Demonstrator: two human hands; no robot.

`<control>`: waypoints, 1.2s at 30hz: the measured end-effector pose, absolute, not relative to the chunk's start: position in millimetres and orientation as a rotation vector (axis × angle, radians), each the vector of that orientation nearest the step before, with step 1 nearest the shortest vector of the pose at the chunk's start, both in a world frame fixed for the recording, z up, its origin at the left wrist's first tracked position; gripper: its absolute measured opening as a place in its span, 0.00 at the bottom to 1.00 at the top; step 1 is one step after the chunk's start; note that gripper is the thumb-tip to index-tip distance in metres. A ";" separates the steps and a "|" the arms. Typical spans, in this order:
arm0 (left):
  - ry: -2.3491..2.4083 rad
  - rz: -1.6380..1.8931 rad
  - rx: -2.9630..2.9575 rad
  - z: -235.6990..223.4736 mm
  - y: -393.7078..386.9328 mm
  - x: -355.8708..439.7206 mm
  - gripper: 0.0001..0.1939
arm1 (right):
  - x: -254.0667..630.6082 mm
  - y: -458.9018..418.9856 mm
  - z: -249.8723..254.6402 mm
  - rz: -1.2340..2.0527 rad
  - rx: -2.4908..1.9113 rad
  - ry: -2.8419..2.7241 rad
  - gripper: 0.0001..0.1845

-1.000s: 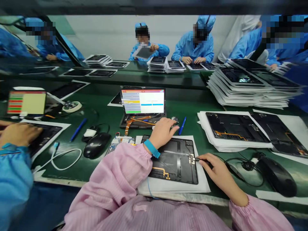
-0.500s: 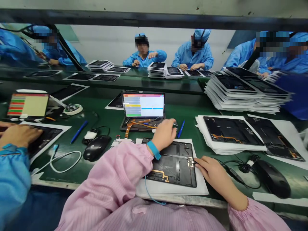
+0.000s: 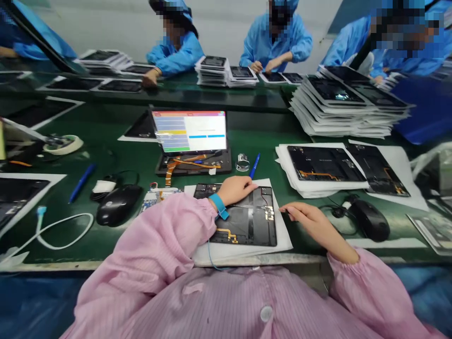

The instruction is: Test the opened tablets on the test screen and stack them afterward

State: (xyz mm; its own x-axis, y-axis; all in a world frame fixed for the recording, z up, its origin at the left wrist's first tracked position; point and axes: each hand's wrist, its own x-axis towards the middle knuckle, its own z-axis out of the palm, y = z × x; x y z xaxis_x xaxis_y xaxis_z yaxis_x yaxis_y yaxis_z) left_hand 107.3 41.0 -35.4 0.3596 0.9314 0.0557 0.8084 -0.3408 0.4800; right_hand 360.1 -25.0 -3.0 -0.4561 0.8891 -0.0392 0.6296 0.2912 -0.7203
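Left fingers (image 3: 248, 188) curl over a flat, black, rectangular tablet shell (image 3: 262, 231).

Black mouse (image 3: 119, 205) near a blue pen (image 3: 82, 183) at left, looped white cable (image 3: 57, 248), blue-clad co-workers (image 3: 277, 37) opposite

Grn bench (image 3: 254, 136) w/ mice (image 3: 119, 205), pens (image 3: 81, 183)

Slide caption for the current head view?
Left hand over a black device casing, right hand beside it, lit screen behind.
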 end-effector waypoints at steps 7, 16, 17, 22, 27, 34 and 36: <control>1.527 0.444 2.247 -34.9 42.5 107.8 0.20 | 354.9 -29.9 -15.4 0.901 -1.389 -2.112 0.06; 1.556 0.447 2.228 -34.9 42.4 109.0 0.20 | 346.8 -29.3 -25.3 0.790 -1.339 -2.068 0.05; 1.565 0.451 2.226 -35.4 42.0 109.9 0.20 | 345.3 -30.3 -27.2 0.789 -1.335 -2.051 0.05; 1.542 0.498 2.203 -29.0 38.5 111.8 0.18 | 342.1 -34.3 -43.5 0.736 -1.330 -2.017 0.09; 1.869 0.827 2.299 -5.2 44.9 93.7 0.15 | 344.1 -31.5 -59.5 0.691 -1.313 -2.098 0.13; 2.287 0.671 2.265 -16.1 84.8 61.2 0.22 | 345.6 -32.2 -62.6 0.659 -1.295 -2.146 0.13; 2.286 0.668 2.284 -21.7 91.8 60.0 0.22 | 346.5 -32.0 -63.7 0.665 -1.284 -2.156 0.13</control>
